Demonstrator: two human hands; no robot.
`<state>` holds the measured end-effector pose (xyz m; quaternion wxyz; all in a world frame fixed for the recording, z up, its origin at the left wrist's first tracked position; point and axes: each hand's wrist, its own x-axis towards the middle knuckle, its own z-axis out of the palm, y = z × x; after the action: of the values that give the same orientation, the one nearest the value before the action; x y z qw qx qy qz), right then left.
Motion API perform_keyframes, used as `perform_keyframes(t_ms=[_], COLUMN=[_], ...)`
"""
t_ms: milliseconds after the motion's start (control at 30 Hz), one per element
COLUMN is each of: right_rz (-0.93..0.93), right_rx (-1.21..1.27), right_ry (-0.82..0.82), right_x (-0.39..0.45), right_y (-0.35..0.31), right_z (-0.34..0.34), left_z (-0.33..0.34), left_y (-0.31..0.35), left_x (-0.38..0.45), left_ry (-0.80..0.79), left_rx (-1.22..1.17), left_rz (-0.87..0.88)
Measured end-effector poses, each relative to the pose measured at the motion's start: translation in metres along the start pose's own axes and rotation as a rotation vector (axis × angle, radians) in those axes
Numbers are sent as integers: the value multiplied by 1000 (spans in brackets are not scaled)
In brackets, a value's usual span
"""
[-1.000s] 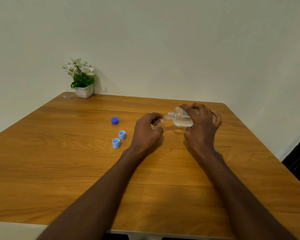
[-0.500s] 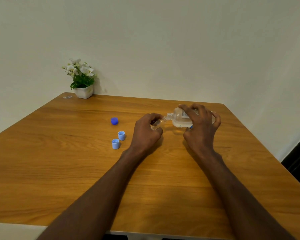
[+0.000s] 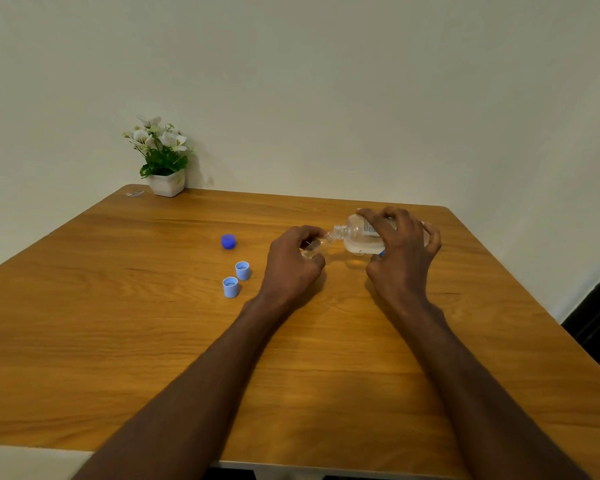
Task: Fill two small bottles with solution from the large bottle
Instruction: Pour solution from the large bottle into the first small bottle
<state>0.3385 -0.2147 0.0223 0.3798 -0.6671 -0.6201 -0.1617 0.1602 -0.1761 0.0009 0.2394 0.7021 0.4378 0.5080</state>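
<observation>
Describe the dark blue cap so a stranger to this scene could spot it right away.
Start at the wooden table and find the left hand holding the small bottle. To its left lie three loose caps. The dark blue cap is farthest from the person, alone, closed top up, while the two light blue caps sit together, open ends up.

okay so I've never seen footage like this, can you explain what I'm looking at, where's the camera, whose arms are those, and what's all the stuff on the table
The camera sits on a person's head, looking forward and down, so the two bare arms are the wearer's own. There is no machine. The right hand holds a large clear bottle tipped on its side, its neck aimed at a small clear bottle gripped in the left hand. On the wooden table lie a dark blue cap and two light blue caps, open ends up. A potted plant with white flowers stands in the far corner. A second small bottle is not clearly visible.
</observation>
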Motion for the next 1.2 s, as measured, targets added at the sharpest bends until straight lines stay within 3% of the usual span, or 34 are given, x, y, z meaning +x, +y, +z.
perform_keyframes(t_ms=[1200], right_rz=[10], right_rx=[-12], right_ry=[-9], right_x=[1], right_y=[1], right_z=[0], left_z=[0], left_y=[3], left_x=[-1], left_ry=[-6], left_rx=[-10], left_rz=[8])
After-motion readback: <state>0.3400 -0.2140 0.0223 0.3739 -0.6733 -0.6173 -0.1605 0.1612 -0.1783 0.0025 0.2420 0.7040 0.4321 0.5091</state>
